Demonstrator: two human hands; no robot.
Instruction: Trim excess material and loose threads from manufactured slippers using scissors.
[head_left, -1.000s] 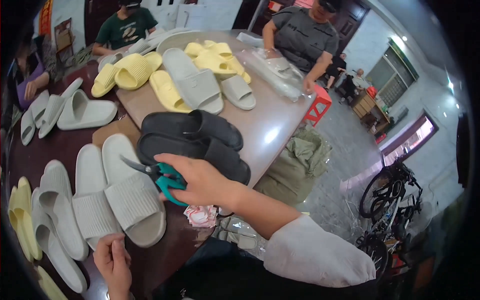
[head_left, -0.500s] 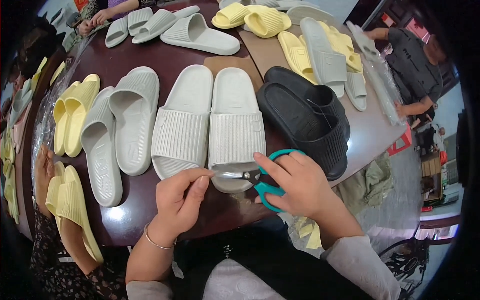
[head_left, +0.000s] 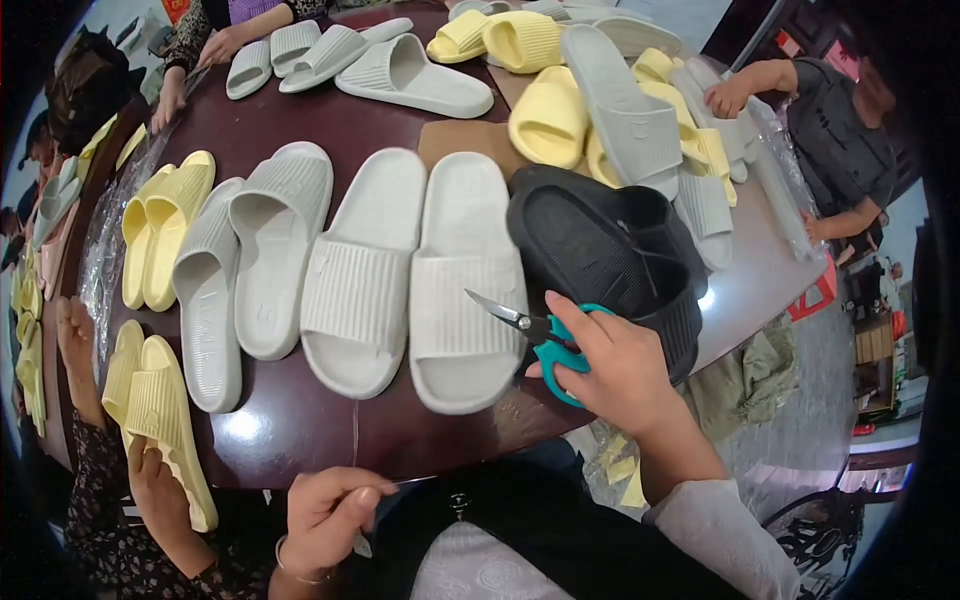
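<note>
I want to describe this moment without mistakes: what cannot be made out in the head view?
In the head view:
Teal-handled scissors: handles partly hidden by the right hand.
Near black slipper: edge partly covered by that hand.
Left hand: too blurred to tell whether it pinches anything thin.
Person in purple: head cut off by the upper edge.

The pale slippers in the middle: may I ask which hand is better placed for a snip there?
Likely the right hand: it holds the teal-handled scissors, their blades over one pale slipper, while the left hand is farther away.
</note>
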